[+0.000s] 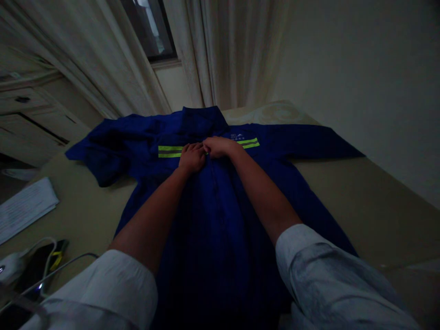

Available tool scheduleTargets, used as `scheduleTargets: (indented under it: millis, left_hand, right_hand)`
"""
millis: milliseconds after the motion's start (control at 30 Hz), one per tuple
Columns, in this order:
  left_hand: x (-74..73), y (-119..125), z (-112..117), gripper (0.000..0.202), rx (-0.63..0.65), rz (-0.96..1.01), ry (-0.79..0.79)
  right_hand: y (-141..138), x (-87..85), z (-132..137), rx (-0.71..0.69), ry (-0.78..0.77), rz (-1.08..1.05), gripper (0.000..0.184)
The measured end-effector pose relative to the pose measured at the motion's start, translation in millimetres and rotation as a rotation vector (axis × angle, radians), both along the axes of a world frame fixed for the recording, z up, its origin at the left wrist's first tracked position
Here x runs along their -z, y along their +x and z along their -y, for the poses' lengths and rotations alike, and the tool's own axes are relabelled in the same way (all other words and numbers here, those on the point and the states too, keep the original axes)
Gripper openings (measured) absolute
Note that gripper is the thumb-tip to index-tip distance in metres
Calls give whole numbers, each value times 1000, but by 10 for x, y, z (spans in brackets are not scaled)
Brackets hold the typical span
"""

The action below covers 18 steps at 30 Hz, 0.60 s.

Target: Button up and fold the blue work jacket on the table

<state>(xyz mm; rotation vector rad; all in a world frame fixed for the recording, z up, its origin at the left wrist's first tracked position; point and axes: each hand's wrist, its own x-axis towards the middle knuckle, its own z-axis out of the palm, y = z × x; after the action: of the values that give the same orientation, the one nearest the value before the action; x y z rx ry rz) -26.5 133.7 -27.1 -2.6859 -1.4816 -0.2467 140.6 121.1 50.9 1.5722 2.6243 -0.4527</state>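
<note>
A dark blue work jacket (213, 220) lies spread face up, its sleeves stretched out to both sides and its collar (202, 120) at the far end. Yellow-green reflective strips (170, 151) cross the chest on either side of the front opening. My left hand (191, 156) and my right hand (217, 146) sit side by side at the centre of the chest, just below the collar. Their fingers curl into the front edge of the jacket. The fastening under my fingers is hidden.
The jacket rests on a broad beige surface (357, 206). Papers (25, 208) and a white device with cables (12, 266) lie at the near left. A patterned cushion (271, 112) lies beyond the collar. Curtains (230, 50) hang at the back; a drawer cabinet (30, 110) stands left.
</note>
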Motion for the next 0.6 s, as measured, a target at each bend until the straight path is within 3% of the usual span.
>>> scheduleTargets:
  millis: [167,600]
  left_hand:
    - [15,-8,-18,48,0,-3,0]
    - [74,-15,-47,49,0,16,28]
  right_hand:
    - [-85,-88,71,11,-50,38,33]
    - [-57,-24,2,22,-56,-26,40]
